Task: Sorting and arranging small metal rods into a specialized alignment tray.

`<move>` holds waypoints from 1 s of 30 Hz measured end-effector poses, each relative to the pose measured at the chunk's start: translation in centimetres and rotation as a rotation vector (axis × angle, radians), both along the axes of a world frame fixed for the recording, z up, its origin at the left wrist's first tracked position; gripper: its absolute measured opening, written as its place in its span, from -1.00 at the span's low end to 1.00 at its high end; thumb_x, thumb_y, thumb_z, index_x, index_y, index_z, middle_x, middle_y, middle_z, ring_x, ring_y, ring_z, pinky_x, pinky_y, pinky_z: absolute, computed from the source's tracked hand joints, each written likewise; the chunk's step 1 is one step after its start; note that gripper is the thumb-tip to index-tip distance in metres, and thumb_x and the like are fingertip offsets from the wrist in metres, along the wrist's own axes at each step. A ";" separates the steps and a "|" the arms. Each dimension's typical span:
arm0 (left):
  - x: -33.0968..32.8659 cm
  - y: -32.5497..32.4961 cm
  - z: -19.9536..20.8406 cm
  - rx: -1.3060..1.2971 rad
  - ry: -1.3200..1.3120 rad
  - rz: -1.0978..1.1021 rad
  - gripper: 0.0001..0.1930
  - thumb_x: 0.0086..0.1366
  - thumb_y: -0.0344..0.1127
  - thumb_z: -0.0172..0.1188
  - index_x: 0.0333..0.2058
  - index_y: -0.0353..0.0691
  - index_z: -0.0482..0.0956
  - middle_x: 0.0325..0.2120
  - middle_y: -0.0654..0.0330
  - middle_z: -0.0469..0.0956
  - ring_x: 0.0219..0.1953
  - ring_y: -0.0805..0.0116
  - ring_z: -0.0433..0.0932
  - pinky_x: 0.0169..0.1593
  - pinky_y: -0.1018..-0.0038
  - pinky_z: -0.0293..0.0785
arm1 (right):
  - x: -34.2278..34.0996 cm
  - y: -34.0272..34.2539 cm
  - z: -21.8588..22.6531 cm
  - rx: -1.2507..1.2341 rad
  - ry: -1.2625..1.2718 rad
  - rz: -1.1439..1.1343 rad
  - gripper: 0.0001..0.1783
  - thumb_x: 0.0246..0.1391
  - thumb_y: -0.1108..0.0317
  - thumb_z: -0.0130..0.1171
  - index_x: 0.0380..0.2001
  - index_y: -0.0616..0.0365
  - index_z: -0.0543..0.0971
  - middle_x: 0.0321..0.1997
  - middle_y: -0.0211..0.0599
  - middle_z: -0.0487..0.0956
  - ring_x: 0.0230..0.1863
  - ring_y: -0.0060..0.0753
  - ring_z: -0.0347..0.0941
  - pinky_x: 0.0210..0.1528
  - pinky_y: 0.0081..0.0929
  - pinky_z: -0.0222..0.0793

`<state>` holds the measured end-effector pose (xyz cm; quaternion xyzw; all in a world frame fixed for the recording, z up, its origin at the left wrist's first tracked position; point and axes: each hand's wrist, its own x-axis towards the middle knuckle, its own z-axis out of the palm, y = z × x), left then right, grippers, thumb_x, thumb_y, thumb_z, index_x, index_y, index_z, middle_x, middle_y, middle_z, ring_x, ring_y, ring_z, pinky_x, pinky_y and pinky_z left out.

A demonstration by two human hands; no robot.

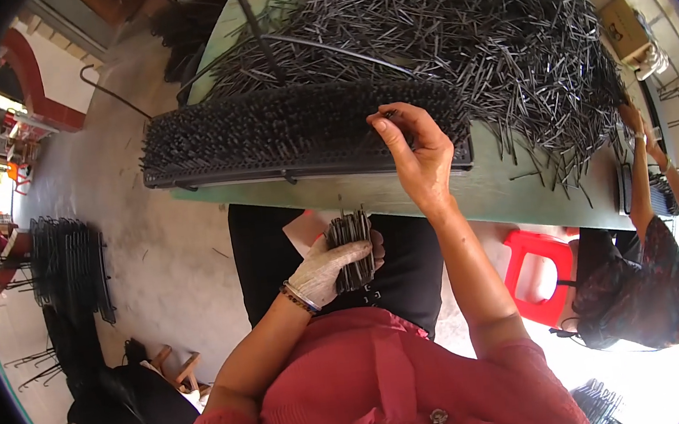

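While the gloved left hand [317, 276] has its fingers wrapped round a bundle of sticks [348, 232], nearer the body than the board [351, 168], perhaps to keep them aligned, the bare right hand [426, 157] is over the board's right part. Its thumb and forefinger are close together, but whether they pinch a stick I cannot tell. Beyond the board, a loose pile [497, 55] covers much of the table [511, 190], probably for easy reach.
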<state>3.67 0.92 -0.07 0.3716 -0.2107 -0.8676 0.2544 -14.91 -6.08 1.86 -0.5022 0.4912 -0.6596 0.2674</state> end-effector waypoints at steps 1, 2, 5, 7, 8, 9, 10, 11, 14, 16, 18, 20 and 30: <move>0.4 -0.1 0.0 0.003 0.007 0.007 -0.70 0.23 -0.42 0.23 -0.06 -0.29 0.47 -0.24 0.16 0.58 -0.21 0.34 0.60 -0.08 0.38 0.60 | 0.7 -0.4 -0.1 -0.008 0.022 0.004 -0.79 0.11 0.45 0.28 -0.18 0.22 0.58 -0.29 -0.34 0.66 -0.32 -0.65 0.53 -0.23 -0.66 0.43; 0.7 -0.2 -0.1 0.007 0.003 0.010 -0.71 0.23 -0.42 0.23 -0.07 -0.29 0.48 -0.25 0.17 0.58 -0.22 0.35 0.60 -0.08 0.40 0.60 | 1.5 -0.7 -0.3 -0.016 0.044 0.007 -0.79 0.10 0.45 0.28 -0.18 0.22 0.58 -0.29 -0.34 0.66 -0.32 -0.65 0.53 -0.23 -0.66 0.44; 1.7 -0.5 -0.6 0.020 0.016 0.031 -0.73 0.23 -0.42 0.23 -0.09 -0.30 0.50 -0.29 0.19 0.58 -0.25 0.37 0.60 -0.11 0.43 0.59 | 3.6 -1.7 -0.9 -0.024 0.090 0.011 -0.78 0.08 0.46 0.29 -0.17 0.20 0.59 -0.29 -0.33 0.66 -0.32 -0.62 0.55 -0.23 -0.64 0.45; 2.3 -0.6 -0.9 0.033 0.035 0.051 -0.74 0.24 -0.42 0.23 -0.10 -0.31 0.51 -0.31 0.20 0.58 -0.27 0.39 0.60 -0.12 0.44 0.59 | 4.7 -2.2 -1.3 -0.006 0.124 0.012 -0.76 0.07 0.46 0.30 -0.16 0.18 0.59 -0.27 -0.30 0.66 -0.33 -0.57 0.57 -0.23 -0.61 0.47; 2.7 -0.7 -0.9 0.036 0.044 0.048 -0.74 0.23 -0.42 0.24 -0.11 -0.31 0.51 -0.33 0.20 0.58 -0.28 0.39 0.59 -0.14 0.45 0.58 | 5.1 -2.3 -1.5 -0.002 0.134 0.014 -0.76 0.07 0.46 0.30 -0.16 0.18 0.59 -0.27 -0.30 0.66 -0.33 -0.57 0.57 -0.23 -0.61 0.47; 3.0 -0.8 -1.0 0.037 0.054 0.046 -0.75 0.23 -0.42 0.25 -0.11 -0.30 0.52 -0.34 0.21 0.58 -0.29 0.40 0.59 -0.15 0.47 0.58 | 5.5 -2.4 -1.5 0.006 0.178 -0.003 -0.76 0.07 0.46 0.30 -0.16 0.18 0.59 -0.27 -0.29 0.65 -0.32 -0.55 0.58 -0.23 -0.60 0.48; 3.2 -0.9 -1.1 0.040 0.065 0.049 -0.75 0.23 -0.42 0.25 -0.11 -0.30 0.52 -0.34 0.21 0.58 -0.29 0.40 0.59 -0.15 0.47 0.58 | 5.9 -2.6 -1.6 0.013 0.222 -0.020 -0.77 0.06 0.46 0.30 -0.17 0.18 0.59 -0.26 -0.28 0.65 -0.32 -0.53 0.58 -0.23 -0.59 0.48; 3.4 -1.0 -1.3 0.038 0.076 0.057 -0.75 0.23 -0.42 0.25 -0.12 -0.30 0.52 -0.35 0.21 0.57 -0.30 0.41 0.59 -0.16 0.47 0.57 | 6.2 -2.6 -1.6 0.015 0.233 -0.018 -0.77 0.06 0.46 0.30 -0.17 0.18 0.59 -0.26 -0.28 0.65 -0.32 -0.53 0.58 -0.23 -0.59 0.48; 3.9 -1.2 -1.6 0.033 0.102 0.064 -0.76 0.22 -0.41 0.26 -0.14 -0.30 0.53 -0.36 0.21 0.57 -0.30 0.41 0.58 -0.16 0.48 0.56 | 6.8 -2.8 -1.4 0.055 0.321 -0.034 -0.79 0.11 0.49 0.26 -0.16 0.24 0.56 -0.26 -0.27 0.68 -0.24 -0.58 0.59 -0.16 -0.63 0.46; 4.3 -1.2 -1.8 0.033 0.110 0.070 -0.77 0.22 -0.41 0.26 -0.14 -0.30 0.53 -0.36 0.21 0.57 -0.30 0.41 0.58 -0.15 0.48 0.56 | 7.2 -3.0 -1.4 -0.002 0.382 -0.045 -0.79 0.10 0.49 0.26 -0.17 0.24 0.56 -0.26 -0.27 0.68 -0.26 -0.56 0.60 -0.17 -0.62 0.47; 4.4 -1.1 -1.9 0.076 0.123 0.095 -0.78 0.23 -0.42 0.26 -0.15 -0.29 0.53 -0.38 0.21 0.57 -0.31 0.40 0.58 -0.15 0.47 0.57 | 7.4 -2.9 -1.3 0.010 0.402 -0.038 -0.80 0.10 0.50 0.26 -0.18 0.24 0.56 -0.27 -0.27 0.68 -0.26 -0.56 0.60 -0.18 -0.61 0.47; 4.7 -1.0 -2.1 0.097 0.139 0.090 -0.78 0.23 -0.42 0.25 -0.15 -0.29 0.53 -0.37 0.21 0.58 -0.30 0.40 0.59 -0.16 0.47 0.57 | 7.6 -2.7 -1.3 0.019 0.418 -0.031 -0.80 0.10 0.50 0.26 -0.18 0.24 0.56 -0.27 -0.27 0.68 -0.26 -0.55 0.60 -0.19 -0.60 0.47; 5.0 -1.1 -2.5 0.092 0.151 0.060 -0.78 0.24 -0.45 0.24 -0.13 -0.27 0.50 -0.27 0.18 0.61 -0.27 0.36 0.62 -0.18 0.40 0.61 | 7.6 -2.5 -1.9 -0.107 0.641 -0.060 -0.75 0.02 0.55 0.30 -0.19 0.20 0.57 -0.27 -0.26 0.65 -0.27 -0.43 0.60 -0.20 -0.53 0.49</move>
